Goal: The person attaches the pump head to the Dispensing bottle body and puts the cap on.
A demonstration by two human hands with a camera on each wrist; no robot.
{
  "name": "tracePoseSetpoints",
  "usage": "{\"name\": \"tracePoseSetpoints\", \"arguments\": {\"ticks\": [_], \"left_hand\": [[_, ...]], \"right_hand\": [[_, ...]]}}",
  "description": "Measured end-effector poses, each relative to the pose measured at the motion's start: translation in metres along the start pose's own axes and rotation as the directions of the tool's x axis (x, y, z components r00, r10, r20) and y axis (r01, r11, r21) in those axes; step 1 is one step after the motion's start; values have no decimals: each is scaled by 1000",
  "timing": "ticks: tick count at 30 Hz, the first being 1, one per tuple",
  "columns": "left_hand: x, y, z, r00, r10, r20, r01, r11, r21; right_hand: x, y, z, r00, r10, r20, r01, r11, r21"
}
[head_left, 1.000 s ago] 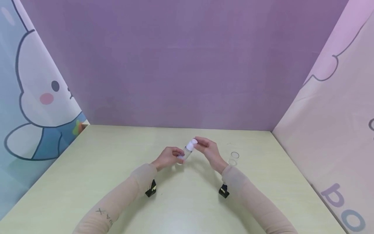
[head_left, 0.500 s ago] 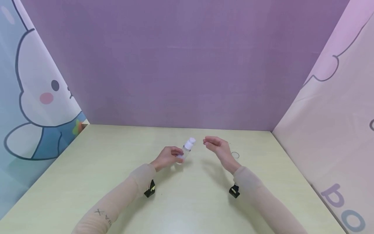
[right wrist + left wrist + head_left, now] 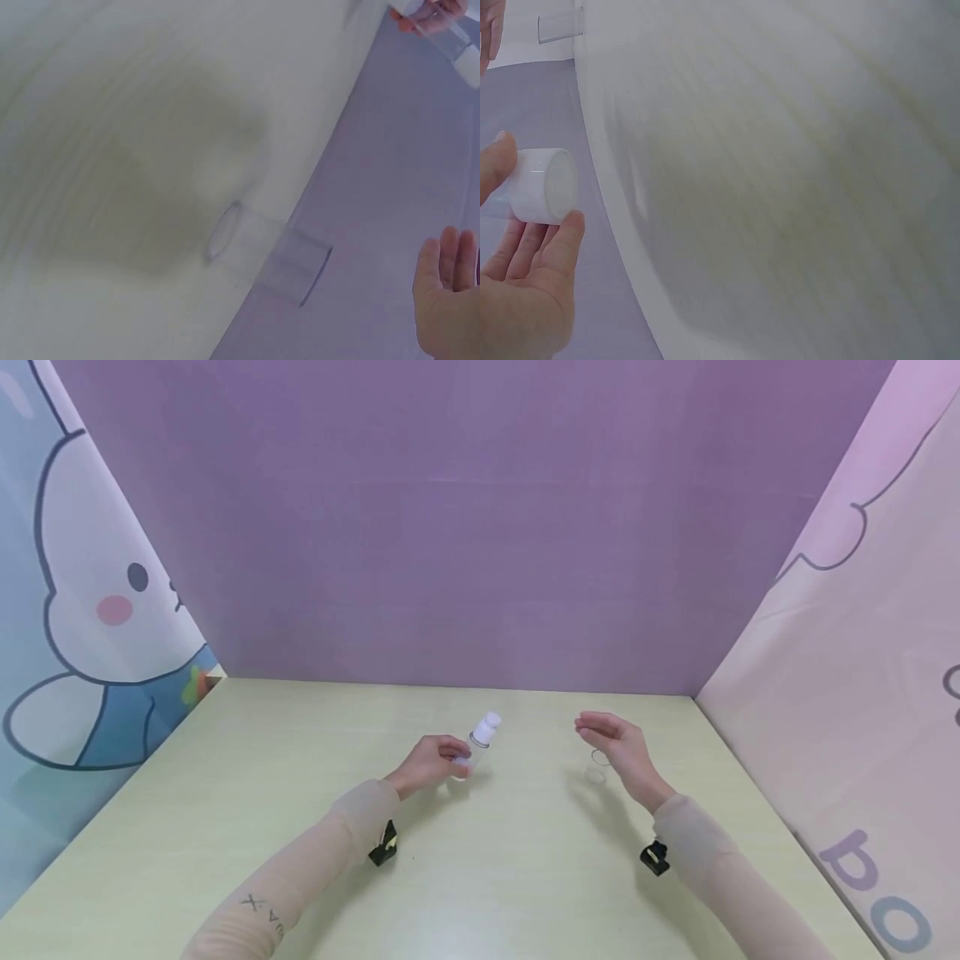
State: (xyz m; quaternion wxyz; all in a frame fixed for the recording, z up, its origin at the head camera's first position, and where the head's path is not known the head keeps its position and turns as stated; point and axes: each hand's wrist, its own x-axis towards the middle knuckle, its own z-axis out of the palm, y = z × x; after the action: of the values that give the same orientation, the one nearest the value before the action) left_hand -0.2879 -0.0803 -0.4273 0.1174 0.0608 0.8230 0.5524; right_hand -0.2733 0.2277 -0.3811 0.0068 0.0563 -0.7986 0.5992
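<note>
My left hand (image 3: 429, 766) grips a slim clear pump bottle (image 3: 484, 730) by its lower part, thumb on one side and fingers on the other. The bottle leans to the right, white pump top uppermost. In the left wrist view its white base (image 3: 541, 186) shows between thumb and fingertips. My right hand (image 3: 621, 752) holds nothing, its fingers fairly straight and close together, above the table. Behind it, partly covered in the head view, a clear open-ended cylinder, like a bottle cap (image 3: 274, 251), stands upright on the table.
The pale yellow table (image 3: 480, 877) ends at a purple back panel (image 3: 465, 543). Printed cloth sides flank it, a cartoon animal on the left cloth (image 3: 97, 568) and lettering on the right cloth (image 3: 847, 710). A small black device (image 3: 655, 857) hangs at each wrist.
My right hand has left the bottle's pump top and moved right to the clear cylinder. My left hand stays put with the bottle.
</note>
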Motion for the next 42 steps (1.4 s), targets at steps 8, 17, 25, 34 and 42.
{"name": "tracePoseSetpoints", "arguments": {"ticks": [8,17,25,34,42], "left_hand": [[1,-3,-1,1000,8,7,-8,1000,-10],[-1,-1,-1,1000,0,0,0,1000,-3],[-1,0,0,1000,-4,1,4,1000,1],[0,-3,-2,1000,-3,13,2,1000,12],[0,-3,-1,1000,11,16,-11,1000,6]], "right_hand": [[2,11,-23,999,34,5,-34,996,-81],[3,26,-40,996,59,61,-52,993,-110],[6,43,-49,986,108,126,-89,985,-151],[8,60,-49,968,118,223,-80,982,-171],[14,68,-46,963,137,233,-98,980,-172]]}}
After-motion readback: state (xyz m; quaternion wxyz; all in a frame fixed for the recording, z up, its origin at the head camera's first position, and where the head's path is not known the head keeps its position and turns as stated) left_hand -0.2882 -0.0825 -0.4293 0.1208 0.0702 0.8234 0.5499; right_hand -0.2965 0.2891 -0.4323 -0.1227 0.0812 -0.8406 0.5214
